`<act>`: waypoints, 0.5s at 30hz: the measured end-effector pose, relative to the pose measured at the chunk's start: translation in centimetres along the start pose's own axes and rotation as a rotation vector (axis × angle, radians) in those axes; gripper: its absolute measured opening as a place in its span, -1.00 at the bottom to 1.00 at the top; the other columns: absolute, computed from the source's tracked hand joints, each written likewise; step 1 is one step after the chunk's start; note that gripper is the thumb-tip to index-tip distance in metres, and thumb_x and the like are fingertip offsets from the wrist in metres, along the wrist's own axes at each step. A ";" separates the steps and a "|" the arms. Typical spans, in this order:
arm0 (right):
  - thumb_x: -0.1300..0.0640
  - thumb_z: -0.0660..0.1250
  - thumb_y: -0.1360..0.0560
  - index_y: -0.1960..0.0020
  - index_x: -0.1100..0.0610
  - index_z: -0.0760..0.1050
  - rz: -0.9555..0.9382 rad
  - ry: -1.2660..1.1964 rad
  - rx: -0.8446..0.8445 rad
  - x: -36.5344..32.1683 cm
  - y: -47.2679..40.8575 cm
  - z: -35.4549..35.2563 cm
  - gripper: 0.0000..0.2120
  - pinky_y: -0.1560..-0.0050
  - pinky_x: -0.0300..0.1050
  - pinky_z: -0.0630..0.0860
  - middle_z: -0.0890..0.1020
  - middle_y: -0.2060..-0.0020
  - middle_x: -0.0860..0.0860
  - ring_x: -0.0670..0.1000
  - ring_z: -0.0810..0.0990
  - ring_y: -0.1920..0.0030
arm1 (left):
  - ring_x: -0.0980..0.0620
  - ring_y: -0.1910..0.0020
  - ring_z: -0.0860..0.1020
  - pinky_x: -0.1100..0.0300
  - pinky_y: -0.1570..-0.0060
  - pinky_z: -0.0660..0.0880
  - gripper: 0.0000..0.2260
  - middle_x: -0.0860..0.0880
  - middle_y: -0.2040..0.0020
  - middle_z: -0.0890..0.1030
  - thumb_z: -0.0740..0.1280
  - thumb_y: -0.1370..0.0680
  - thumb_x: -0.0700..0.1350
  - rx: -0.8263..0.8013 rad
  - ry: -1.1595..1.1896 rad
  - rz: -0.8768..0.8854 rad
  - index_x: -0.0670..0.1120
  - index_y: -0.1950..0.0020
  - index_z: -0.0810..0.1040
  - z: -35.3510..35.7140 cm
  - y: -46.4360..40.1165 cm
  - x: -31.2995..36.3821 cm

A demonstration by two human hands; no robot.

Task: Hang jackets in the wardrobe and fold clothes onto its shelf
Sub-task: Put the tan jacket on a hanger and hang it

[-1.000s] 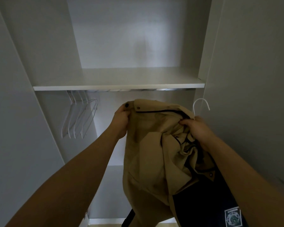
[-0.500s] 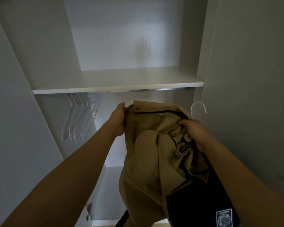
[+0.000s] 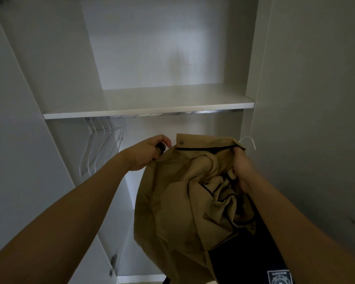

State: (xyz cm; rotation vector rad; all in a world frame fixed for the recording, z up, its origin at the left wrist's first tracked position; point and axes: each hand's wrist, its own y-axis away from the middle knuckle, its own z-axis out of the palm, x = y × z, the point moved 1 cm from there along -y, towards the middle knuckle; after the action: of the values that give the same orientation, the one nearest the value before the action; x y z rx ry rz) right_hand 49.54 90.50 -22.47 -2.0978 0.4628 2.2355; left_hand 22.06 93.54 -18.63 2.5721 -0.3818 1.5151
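Note:
A tan jacket (image 3: 172,197) with a dark lining and a white patch hangs bunched in front of the open wardrobe, below the rail (image 3: 193,113). My left hand (image 3: 150,152) grips its left shoulder edge near a dark snap. My right hand (image 3: 242,167) holds the collar on the right side, where a white hanger hook (image 3: 248,140) sticks up from the jacket. The rest of that hanger is hidden inside the fabric. The white shelf (image 3: 148,103) sits just above the rail.
Several white hangers (image 3: 99,148) hang at the rail's left end. The wardrobe's left door (image 3: 19,160) and right door (image 3: 316,119) stand open on either side. A hinge (image 3: 113,263) shows low on the left.
My left hand has slid left along the jacket's shoulder, pulling that edge outward. The jacket and both hands sit slightly lower in view.

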 end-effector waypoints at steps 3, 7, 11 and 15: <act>-0.21 0.01 -0.60 -0.10 0.05 0.48 -0.009 0.053 0.010 0.3 0.3 0.4 -0.58 0.19 -0.13 0.44 0.58 0.11 0.03 0.03 0.54 0.10 | 0.00 0.36 0.43 0.23 0.32 0.48 -0.71 -0.08 0.33 0.49 0.15 -0.47 -0.44 0.282 -0.210 -0.065 -0.13 0.20 0.58 0.7 -0.7 0.7; -0.20 0.01 -0.59 0.15 0.03 0.49 -0.032 0.081 -0.005 0.7 1.3 1.4 -0.59 0.14 -0.10 0.48 0.59 0.17 0.01 0.03 0.55 0.11 | 0.06 0.27 0.52 0.26 0.20 0.48 -0.74 -0.02 0.22 0.59 0.38 -0.51 0.11 0.221 -0.019 -0.129 -0.09 0.07 0.61 2.6 -1.0 1.2; -0.23 0.24 -0.47 0.01 0.11 0.59 -0.067 0.152 -0.149 1.8 2.0 0.8 -0.58 -0.15 0.10 0.54 0.68 0.08 0.11 0.13 0.64 0.02 | 0.03 0.08 0.61 0.32 0.17 0.52 -0.94 -0.08 -0.03 0.66 0.40 -0.52 -0.14 0.379 0.053 0.063 0.00 0.04 0.64 3.3 -1.9 1.4; -0.47 0.42 -0.14 -0.23 0.14 0.54 0.003 0.230 -0.327 2.7 2.8 -1.7 -0.11 -0.25 0.06 0.49 0.59 -0.18 0.13 0.12 0.60 -0.14 | -0.03 0.07 0.54 0.14 0.13 0.45 -0.77 0.02 -0.03 0.57 0.24 -0.54 -0.14 0.182 -1.220 0.273 0.06 -0.13 0.60 0.8 -2.3 2.9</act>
State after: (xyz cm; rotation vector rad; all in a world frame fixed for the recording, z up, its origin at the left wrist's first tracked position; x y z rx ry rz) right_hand 50.30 86.94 -24.69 -2.5285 0.1094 2.2067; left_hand 24.74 95.16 -16.43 3.3709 -0.7209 -0.2155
